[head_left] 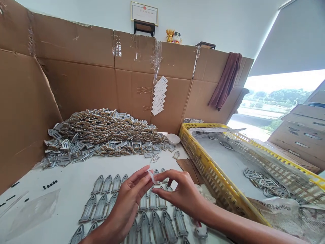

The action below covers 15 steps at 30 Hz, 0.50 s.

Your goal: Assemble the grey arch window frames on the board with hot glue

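- Holding a thin, white, translucent strip (152, 177) between thumb and fingertips, the left hand (137, 189) is closed on it above the worktop (68, 184).
- The right hand (171, 186) is beside the strip, with thumb and forefinger slightly parted; the forefinger is at the strip's lower end. Whether it grips the strip cannot be told.
- Beneath and around both hands, arched metal frames (101, 206) lie in rows, pointed ends away from the person; the hands and forearms hide part of the rows.
- Behind the rows, a large heap of metal pieces (101, 130) lies near the cardboard wall (88, 84).
- A white bowl (174, 139) is located at the heap's right end, near a yellow crate (210, 167).
- More metal parts (269, 183) lie inside the crate.
- On the left of the worktop, small black pieces (50, 185) lie near a clear plastic bag (35, 213).
- Overlapping white tags (159, 96) and a dark red cloth (225, 81) hang on the cardboard wall.
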Available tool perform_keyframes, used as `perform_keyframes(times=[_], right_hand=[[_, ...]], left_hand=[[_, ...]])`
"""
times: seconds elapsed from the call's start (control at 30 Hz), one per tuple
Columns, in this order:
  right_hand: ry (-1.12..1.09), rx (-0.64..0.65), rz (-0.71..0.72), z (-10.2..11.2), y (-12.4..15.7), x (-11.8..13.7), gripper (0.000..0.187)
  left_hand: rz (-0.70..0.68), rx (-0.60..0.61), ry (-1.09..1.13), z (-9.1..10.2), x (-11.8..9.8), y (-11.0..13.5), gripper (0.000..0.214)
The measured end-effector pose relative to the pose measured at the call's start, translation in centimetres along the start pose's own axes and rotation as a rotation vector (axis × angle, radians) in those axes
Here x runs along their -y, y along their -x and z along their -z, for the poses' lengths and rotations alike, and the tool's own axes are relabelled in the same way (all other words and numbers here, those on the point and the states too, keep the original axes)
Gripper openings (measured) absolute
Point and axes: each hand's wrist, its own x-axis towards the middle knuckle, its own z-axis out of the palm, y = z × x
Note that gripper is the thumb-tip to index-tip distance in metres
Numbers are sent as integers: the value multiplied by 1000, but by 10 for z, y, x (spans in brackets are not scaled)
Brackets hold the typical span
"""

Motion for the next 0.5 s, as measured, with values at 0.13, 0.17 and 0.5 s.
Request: perform_keyframes(times=[0.13, 0.17, 0.5], right_hand=[[-1, 15, -9, 2, -1, 1, 25], [-10, 20, -5, 3, -1, 1, 25], [-50, 25, 10, 5, 0, -3, 19]], left_hand=[[-2, 14, -19, 1, 1, -1, 53], [-5, 22, -27, 2, 2, -1, 55], [17, 61, -52, 4, 3, 0, 53]])
